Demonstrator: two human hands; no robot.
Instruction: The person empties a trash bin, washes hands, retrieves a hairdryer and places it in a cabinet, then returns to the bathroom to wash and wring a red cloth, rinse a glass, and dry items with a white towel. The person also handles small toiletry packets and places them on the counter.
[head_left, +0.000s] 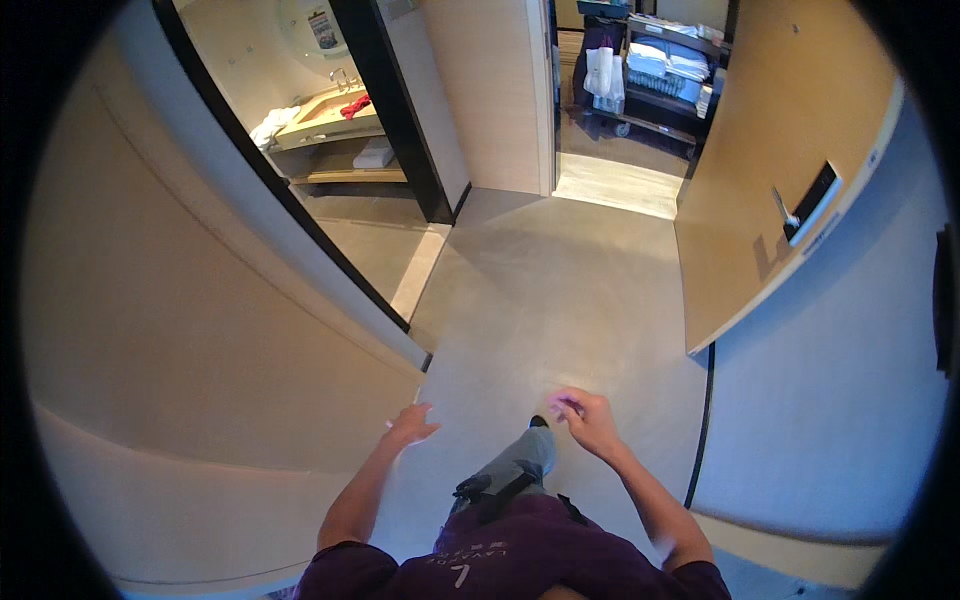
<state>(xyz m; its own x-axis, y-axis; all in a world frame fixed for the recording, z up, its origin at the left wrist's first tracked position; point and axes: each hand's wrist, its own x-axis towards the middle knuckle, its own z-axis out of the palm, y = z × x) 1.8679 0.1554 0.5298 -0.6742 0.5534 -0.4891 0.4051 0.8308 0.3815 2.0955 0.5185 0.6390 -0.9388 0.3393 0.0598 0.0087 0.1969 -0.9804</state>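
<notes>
My left hand (412, 426) is held out low beside the end of the pale wall panel (300, 390), fingers spread. No held object shows in it, and whether it touches the panel I cannot tell. Over the grey floor (570, 300), my right hand (590, 420) is raised with its fingers loosely curled. Blur on its fingertips hides whether anything small is between them. Between my hands, a leg in jeans (529, 450) and a dark shoe (538, 421) are stepping forward.
On the right, a wooden door (765, 150) with a lever handle (784, 208) stands open. Beyond the doorway is a cart (660, 97) loaded with folded linens (667, 60). To the left, a bathroom holds a sink counter (322, 127) with a red cloth (355, 107) and a white towel (274, 126).
</notes>
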